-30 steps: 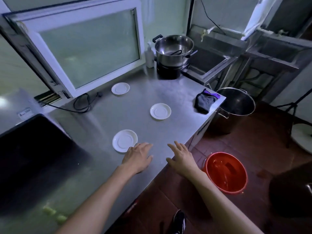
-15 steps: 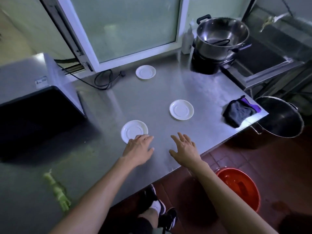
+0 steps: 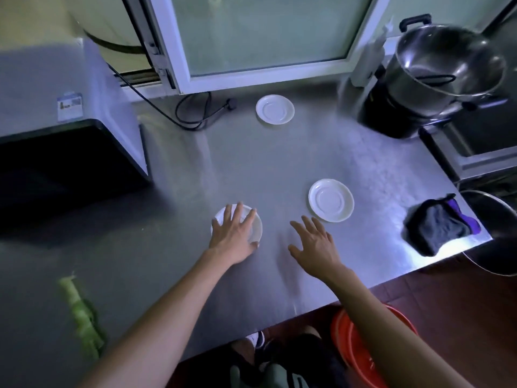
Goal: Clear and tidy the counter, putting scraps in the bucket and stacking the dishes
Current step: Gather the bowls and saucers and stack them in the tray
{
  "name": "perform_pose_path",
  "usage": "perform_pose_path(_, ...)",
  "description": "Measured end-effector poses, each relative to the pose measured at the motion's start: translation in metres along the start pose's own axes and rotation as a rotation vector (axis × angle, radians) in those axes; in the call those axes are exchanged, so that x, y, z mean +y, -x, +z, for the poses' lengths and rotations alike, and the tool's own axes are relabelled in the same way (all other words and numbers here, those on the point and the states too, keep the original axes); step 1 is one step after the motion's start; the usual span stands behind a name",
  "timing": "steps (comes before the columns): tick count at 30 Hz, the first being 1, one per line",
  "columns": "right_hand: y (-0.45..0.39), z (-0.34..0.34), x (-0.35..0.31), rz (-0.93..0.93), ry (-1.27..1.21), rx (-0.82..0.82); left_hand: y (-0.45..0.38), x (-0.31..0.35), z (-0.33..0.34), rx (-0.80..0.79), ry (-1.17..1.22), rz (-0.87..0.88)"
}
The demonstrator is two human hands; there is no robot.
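Three white saucers lie on the steel counter [image 3: 279, 169]. My left hand [image 3: 233, 235] lies flat over the nearest saucer [image 3: 256, 226], fingers spread and covering most of it. My right hand [image 3: 314, 246] hovers open above bare counter, just short of the middle saucer [image 3: 331, 200]. The far saucer [image 3: 275, 109] sits near the window. Green vegetable scraps [image 3: 81, 312] lie on the counter at the lower left. A red bucket [image 3: 352, 345] stands on the floor under my right forearm.
A dark cloth [image 3: 439, 226] lies at the counter's right corner. A steel pot on a burner [image 3: 447, 68] stands at the back right, a soap bottle [image 3: 369, 60] beside it. A big appliance [image 3: 67, 130] fills the left. A cable [image 3: 195, 113] coils by the window. Another large pot [image 3: 495, 228] sits beyond the counter's right edge.
My left hand has slid forward from the saucer's near edge onto the saucer. My right hand has reached further over the counter toward the middle saucer. The camera has tilted down.
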State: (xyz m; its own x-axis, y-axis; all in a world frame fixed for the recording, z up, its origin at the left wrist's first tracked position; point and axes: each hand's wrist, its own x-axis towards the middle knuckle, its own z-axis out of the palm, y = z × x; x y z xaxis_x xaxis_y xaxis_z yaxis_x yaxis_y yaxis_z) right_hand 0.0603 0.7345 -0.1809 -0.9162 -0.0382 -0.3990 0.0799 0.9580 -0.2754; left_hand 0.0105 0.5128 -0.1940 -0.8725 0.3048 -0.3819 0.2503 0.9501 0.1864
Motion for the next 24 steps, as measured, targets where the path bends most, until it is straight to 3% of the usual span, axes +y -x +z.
perform_pose_path(15, -0.049, -0.007, 0.017, -0.161, 0.007, -0.04, -0.036, -0.006, 0.027, -0.111, 0.008, -0.165)
perform_pose_path(24, -0.064, -0.014, 0.037, -0.193, 0.008, -0.048, -0.04, 0.016, 0.021, -0.056, -0.01, -0.211)
